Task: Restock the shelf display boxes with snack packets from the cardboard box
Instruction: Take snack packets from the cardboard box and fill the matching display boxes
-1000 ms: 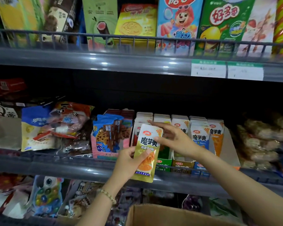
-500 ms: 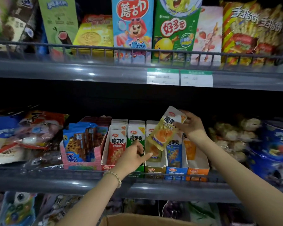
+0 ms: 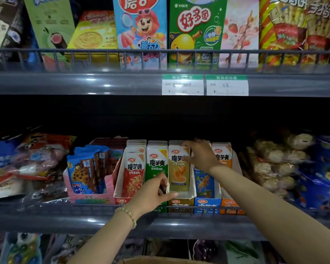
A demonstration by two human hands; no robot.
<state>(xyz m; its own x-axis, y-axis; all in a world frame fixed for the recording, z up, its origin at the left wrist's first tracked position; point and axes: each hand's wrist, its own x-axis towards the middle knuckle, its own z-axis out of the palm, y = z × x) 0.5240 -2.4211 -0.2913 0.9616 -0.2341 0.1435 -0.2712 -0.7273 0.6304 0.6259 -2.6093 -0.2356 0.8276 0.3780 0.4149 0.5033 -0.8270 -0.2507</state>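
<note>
Above the display boxes (image 3: pixel 207 201), at twelve o'clock, a dark open gap runs under the upper shelf (image 3: pixel 103 84), and a hand can reach in there. At six o'clock the grey shelf lip (image 3: pixel 198 225) and its low wire rail bar the box fronts. A pink cookie box (image 3: pixel 90 199) crowds nine o'clock, and bagged pastries (image 3: pixel 274 164) crowd three o'clock. The right hand (image 3: pixel 202 155) pinching the yellow packet (image 3: pixel 179 174) blocks that slot's top. The left hand (image 3: pixel 152 193) blocks its lower front corner.

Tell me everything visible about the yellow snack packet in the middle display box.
The yellow glossy plastic snack packet is flat, with a white top, red logo, dark characters and an orange food picture. It stands upright at the front of the yellow cardboard display box. The right hand pinches its top right corner; the left hand rests at its lower left edge.
</note>
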